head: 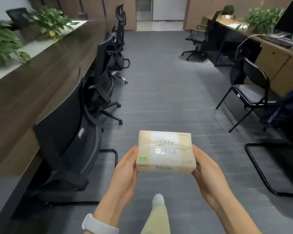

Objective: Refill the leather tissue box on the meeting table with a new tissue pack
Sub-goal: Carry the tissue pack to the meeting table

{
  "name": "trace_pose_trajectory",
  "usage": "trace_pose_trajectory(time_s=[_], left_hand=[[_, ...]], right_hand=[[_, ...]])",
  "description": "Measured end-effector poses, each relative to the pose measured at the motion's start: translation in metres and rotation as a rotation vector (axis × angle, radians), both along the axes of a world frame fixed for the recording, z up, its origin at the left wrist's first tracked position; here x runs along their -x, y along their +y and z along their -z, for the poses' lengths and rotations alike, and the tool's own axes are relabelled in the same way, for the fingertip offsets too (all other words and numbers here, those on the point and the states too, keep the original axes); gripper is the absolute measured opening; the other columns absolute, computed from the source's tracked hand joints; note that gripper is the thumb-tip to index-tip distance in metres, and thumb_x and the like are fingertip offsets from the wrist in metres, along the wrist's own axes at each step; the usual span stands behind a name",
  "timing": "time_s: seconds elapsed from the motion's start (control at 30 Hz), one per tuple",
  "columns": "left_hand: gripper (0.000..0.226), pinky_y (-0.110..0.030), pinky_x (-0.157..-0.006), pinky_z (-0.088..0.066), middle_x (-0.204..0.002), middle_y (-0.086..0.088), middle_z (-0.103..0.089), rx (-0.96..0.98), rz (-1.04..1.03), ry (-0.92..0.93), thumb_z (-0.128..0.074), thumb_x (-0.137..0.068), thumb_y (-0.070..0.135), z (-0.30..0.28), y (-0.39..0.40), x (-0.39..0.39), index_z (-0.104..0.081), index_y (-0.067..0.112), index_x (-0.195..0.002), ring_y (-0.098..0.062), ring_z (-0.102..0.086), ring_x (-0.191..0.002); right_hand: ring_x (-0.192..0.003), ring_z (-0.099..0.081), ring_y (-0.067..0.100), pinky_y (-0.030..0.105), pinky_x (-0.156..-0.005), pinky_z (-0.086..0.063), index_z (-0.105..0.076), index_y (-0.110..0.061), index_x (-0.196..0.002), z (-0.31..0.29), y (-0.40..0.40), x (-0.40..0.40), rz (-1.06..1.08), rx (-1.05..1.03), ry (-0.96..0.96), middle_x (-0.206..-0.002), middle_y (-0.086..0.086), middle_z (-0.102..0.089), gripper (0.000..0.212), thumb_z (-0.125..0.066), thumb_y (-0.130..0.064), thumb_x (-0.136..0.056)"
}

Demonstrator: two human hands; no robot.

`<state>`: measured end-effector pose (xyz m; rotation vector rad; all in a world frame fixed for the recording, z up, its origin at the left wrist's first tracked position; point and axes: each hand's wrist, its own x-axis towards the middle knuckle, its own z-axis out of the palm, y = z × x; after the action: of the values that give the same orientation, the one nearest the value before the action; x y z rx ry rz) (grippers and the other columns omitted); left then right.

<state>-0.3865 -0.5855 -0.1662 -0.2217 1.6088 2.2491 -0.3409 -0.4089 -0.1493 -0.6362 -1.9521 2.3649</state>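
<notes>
A beige and white tissue pack (165, 152) in clear plastic wrap is held level in front of me over the grey floor. My left hand (126, 168) grips its left end and my right hand (208, 169) grips its right end, thumbs along the sides. A white band sits on my left wrist. The leather tissue box and the meeting table are not in view.
A long dark wooden desk (32, 92) with plants runs along the left, black office chairs (69, 132) tucked against it. Folding chairs (250, 93) and another desk (269, 53) line the right. A grey carpeted aisle (159, 81) leads to a doorway. My foot (158, 199) steps forward below.
</notes>
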Motion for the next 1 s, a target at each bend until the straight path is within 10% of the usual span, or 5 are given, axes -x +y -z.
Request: trace_pose_trajectory(time_s=[1.0], left_hand=[[0.036,-0.039,-0.108,-0.039,-0.117,-0.008,-0.071,0.063,-0.115,0.133,-0.039,-0.1,0.024,-0.03,0.233,0.888,-0.067,0.008,-0.115,-0.023,-0.06,-0.117]], right_hand=[[-0.086,-0.069,-0.001,0.021,-0.073,-0.047,-0.074,-0.024,-0.105,-0.031,0.237,0.915,-0.128,0.046,0.065,-0.102,-0.009,-0.076,0.032,-0.044,-0.021,-0.095]])
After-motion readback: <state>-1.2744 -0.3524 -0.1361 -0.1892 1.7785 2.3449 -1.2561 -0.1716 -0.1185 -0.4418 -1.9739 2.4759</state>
